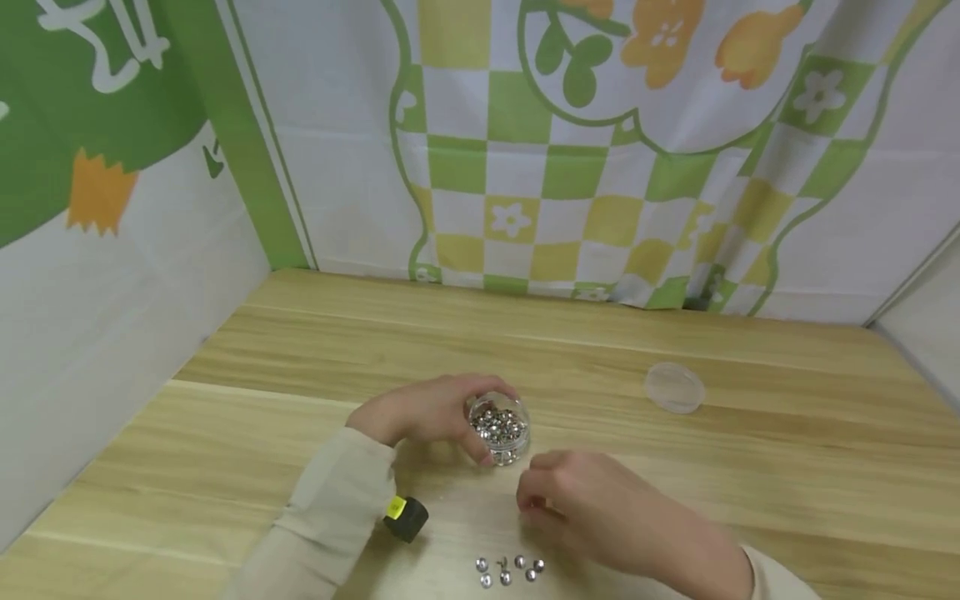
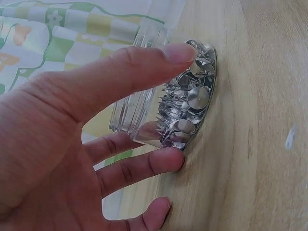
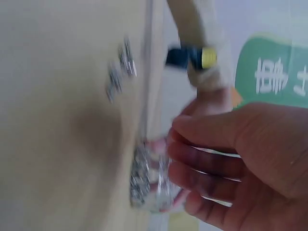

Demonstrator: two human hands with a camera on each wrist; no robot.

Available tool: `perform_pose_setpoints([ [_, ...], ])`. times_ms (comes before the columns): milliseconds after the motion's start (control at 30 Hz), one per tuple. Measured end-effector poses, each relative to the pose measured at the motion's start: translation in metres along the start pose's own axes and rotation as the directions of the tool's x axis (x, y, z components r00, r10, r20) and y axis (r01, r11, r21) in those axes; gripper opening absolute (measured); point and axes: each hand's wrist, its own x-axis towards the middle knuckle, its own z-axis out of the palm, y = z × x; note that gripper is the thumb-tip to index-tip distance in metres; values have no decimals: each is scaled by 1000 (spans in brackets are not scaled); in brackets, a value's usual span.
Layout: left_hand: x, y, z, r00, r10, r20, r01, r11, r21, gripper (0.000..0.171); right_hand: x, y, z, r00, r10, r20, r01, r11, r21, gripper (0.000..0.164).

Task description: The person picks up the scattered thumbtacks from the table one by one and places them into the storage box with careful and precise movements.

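Note:
A clear round jar (image 1: 504, 454) of silver thumbtacks (image 1: 498, 425) stands on the wooden table. My left hand (image 1: 442, 408) grips its side, thumb on the near side; in the left wrist view the thumb lies across the jar wall and the fingers support the other side. Just right of the jar, my right hand (image 1: 585, 508) hovers above the table with bent fingers. In the right wrist view its thumb lies close to the index fingertip; blur hides whether a tack is between them. Several loose thumbtacks (image 1: 506, 577) lie on the table near the front.
A clear round lid (image 1: 675, 388) lies flat on the wooden table (image 1: 360, 325), right of and behind the jar. A black block with a yellow label (image 1: 406, 518) sits at the left wrist. Patterned cloth (image 1: 517, 175) hangs behind the table.

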Motion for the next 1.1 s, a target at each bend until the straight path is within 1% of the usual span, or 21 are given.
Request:
perform_pose_setpoints([
  [33,0,0,0,1000,1,-3,-1,1000,3,77,-6,-3,1,999,-26,29,26,1000,7,14],
  [100,1,0,0,1000,6,-6,-6,1000,6,77,-17,-6,3,995,-49,87,47,998,32,14],
  [167,1,0,0,1000,9,-6,-9,1000,4,78,-22,-8,7,991,-73,116,69,997,33,15],
  [333,0,-3,1,1000,0,-9,0,1000,-8,79,-21,-9,17,986,-64,154,69,997,-31,14],
  [400,0,-4,1,1000,1,-10,-1,1000,-11,78,-20,-9,18,985,-46,163,57,997,-59,14],
  [433,0,-4,1,1000,2,-10,-2,1000,-12,78,-20,-10,18,987,-36,155,45,997,-60,16],
  [500,0,-4,2,1000,4,-9,-4,1000,-12,78,-15,-8,14,991,4,135,1,999,-37,16],
  [600,0,-4,2,1000,6,-1,-6,1000,-13,77,0,1,8,998,57,31,-57,998,-10,13],
  [633,0,-4,2,1000,8,4,-8,1000,-14,77,7,5,6,997,79,-9,-79,997,-1,12],
  [700,0,-3,2,1000,12,13,-12,1000,-13,76,20,16,4,991,111,-81,-112,994,-17,6],
  [767,1,-3,2,1000,12,15,-11,1000,-13,75,30,27,3,982,138,-131,-145,988,-47,5],
  [867,1,-2,2,1000,9,11,-9,1000,-6,75,37,37,3,975,162,-150,-173,983,-63,5],
  [1000,0,-1,0,1000,0,6,0,1000,12,76,37,40,2,975,161,-155,-173,983,-65,4],
  [1100,0,-1,-1,1000,-2,2,2,1000,14,77,30,31,-3,978,113,-177,-130,988,-85,3],
])
